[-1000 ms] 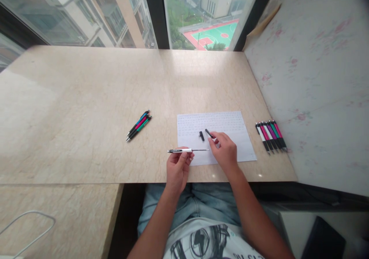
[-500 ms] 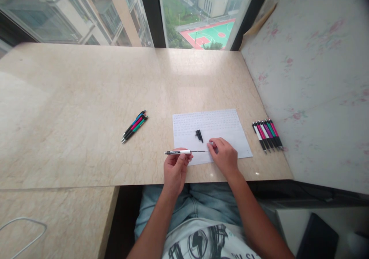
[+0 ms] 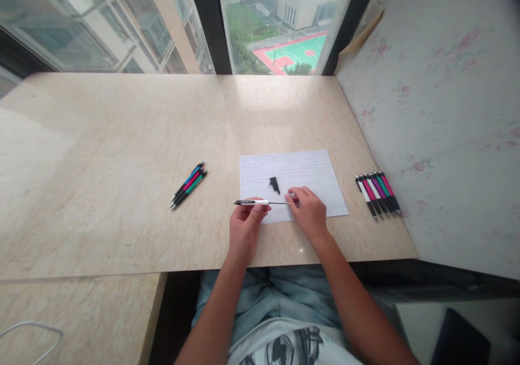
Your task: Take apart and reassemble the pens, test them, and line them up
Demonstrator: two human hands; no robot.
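My left hand (image 3: 244,225) is closed around a white and black pen (image 3: 255,202), held level over the paper's lower edge. The pen's front section is off, and a thin refill (image 3: 278,203) sticks out to the right. At the refill's tip is my right hand (image 3: 307,209), with thumb and fingers pinched together. Something small and pale shows at those fingertips, too small to name; whether it touches the refill I cannot tell. Small black pieces (image 3: 274,185) lie on the written sheet of paper (image 3: 304,173), just beyond both hands.
Several pens (image 3: 189,186) with blue, pink and green barrels lie together on the left of the stone-patterned tabletop (image 3: 122,137). A row of several coloured pens (image 3: 377,194) lies at the right, near the papered wall (image 3: 447,137). A white cable (image 3: 36,326) rests at lower left.
The camera view has tilted and shifted slightly. Both hands sit a little higher in the picture, with the pen held as before; the right fingers remain close to the refill's tip.
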